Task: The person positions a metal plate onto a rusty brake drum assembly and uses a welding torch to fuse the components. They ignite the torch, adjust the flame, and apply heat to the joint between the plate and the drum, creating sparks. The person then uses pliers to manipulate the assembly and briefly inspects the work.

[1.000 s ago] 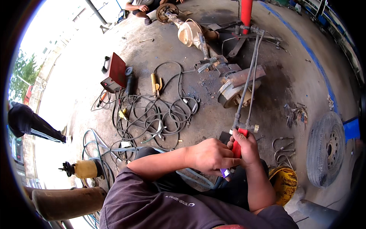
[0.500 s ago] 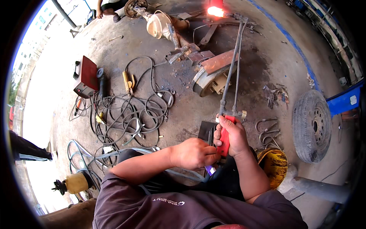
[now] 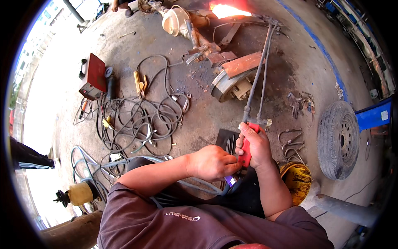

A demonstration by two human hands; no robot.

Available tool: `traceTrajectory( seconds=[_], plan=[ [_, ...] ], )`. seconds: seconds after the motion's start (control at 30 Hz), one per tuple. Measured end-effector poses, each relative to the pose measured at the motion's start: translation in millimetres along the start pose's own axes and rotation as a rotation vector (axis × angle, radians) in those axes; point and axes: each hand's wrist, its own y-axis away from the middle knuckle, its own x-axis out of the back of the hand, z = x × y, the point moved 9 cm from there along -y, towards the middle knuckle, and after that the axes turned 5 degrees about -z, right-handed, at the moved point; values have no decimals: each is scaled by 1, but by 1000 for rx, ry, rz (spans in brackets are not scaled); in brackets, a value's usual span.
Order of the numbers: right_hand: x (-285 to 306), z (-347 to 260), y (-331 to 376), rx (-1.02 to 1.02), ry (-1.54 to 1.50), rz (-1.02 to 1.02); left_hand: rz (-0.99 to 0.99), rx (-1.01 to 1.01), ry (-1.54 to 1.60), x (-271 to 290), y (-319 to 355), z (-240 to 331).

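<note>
My right hand (image 3: 257, 146) grips the red handle of a long gas cutting torch (image 3: 258, 79), whose twin tubes reach away to a bright orange flame (image 3: 226, 10) at the far end. My left hand (image 3: 212, 162) is closed against the lower end of the torch handle, fingers at a small purple part (image 3: 229, 180). The flame burns beside a vehicle axle assembly (image 3: 195, 29) lying on the concrete floor, with a brake drum (image 3: 232, 81) at its near end.
A tangle of black cables (image 3: 137, 116) lies left, by a red welding box (image 3: 94, 74). A tyre (image 3: 338, 139) lies right, U-bolts (image 3: 290, 143) near it. A yellow bucket (image 3: 297, 178) sits by my right arm. A yellow-capped gas cylinder (image 3: 78, 194) lies lower left. Another person's leg (image 3: 29, 157) shows far left.
The view has shifted so the torch tip and its flame now show at the top. Both hands keep their hold on the torch handle.
</note>
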Motion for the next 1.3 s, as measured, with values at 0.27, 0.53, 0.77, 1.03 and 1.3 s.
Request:
traceTrajectory(
  seconds=[0.27,0.53,0.77,1.03,1.3],
  plan=[
    [15,-12,0,52,-11,101,21,31,11,10,2,-13],
    [30,-23,0,122,-68,165,58,26,-3,11,4,-19],
    [41,-31,5,141,-161,233,69,64,-18,12,2,-27],
    [50,-35,5,174,-91,227,-37,151,-80,3,5,-40],
    [51,-35,7,167,-118,240,-172,299,-88,-8,8,-57]
  ],
)
